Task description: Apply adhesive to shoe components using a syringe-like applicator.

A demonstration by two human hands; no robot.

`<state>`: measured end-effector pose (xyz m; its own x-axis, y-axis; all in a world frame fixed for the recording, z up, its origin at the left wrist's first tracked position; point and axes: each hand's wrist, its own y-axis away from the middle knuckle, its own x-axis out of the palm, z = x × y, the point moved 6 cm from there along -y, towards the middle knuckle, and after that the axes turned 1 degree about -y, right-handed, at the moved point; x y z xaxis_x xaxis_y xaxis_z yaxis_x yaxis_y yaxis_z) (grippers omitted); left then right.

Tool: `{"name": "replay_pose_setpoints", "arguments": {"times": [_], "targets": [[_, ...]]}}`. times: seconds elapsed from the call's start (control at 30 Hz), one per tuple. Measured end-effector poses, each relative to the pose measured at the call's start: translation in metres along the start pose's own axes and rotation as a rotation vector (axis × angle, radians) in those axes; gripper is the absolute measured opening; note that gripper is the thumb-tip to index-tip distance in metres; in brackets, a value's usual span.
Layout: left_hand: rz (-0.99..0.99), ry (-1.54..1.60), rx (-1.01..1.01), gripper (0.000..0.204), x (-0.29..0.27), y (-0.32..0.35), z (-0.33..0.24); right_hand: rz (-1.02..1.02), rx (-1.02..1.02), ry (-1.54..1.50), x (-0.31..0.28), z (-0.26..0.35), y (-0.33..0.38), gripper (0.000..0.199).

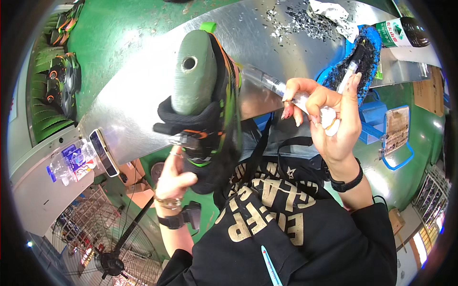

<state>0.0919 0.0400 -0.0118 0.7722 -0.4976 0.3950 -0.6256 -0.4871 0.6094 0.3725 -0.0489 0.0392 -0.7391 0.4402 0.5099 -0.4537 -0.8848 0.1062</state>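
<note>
My left hand grips a black shoe with green and orange trim, held upright over the metal table; some of its fingers are hidden by the shoe. A pale green shoe last with a round hole fills the shoe's opening. To the right of it, my right hand is closed around a clear syringe, whose tip points at the shoe's side. A crumpled white wad shows in the right palm. Close to the fingertips, a white-handled stick with a dark end leans over a blue, black-filled shoe-shaped tray.
Black and white scraps and crumpled white paper lie on the metal table. A dark bottle is at far right. Leftward are a phone, plastic bottles, a standing fan and shoes on a green conveyor.
</note>
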Motion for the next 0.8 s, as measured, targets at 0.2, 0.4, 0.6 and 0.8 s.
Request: {"name": "replay_pose_setpoints", "arguments": {"times": [0.2, 0.4, 0.6, 0.8], "targets": [[0.164, 0.257, -0.075, 0.093, 0.049, -0.004, 0.017, -0.019, -0.008, -0.032, 0.004, -0.001, 0.004, 0.071], [0.084, 0.608, -0.029, 0.083, 0.036, 0.013, 0.004, 0.062, -0.016, -0.126, 0.02, -0.001, 0.004, 0.078], [0.049, 0.729, -0.01, 0.08, 0.026, 0.016, 0.01, 0.08, -0.031, -0.105, 0.025, 0.0, 0.01, 0.078], [0.049, 0.718, -0.028, 0.079, 0.022, 0.017, 0.013, 0.062, -0.02, -0.129, 0.03, -0.005, 0.004, 0.075]]}}
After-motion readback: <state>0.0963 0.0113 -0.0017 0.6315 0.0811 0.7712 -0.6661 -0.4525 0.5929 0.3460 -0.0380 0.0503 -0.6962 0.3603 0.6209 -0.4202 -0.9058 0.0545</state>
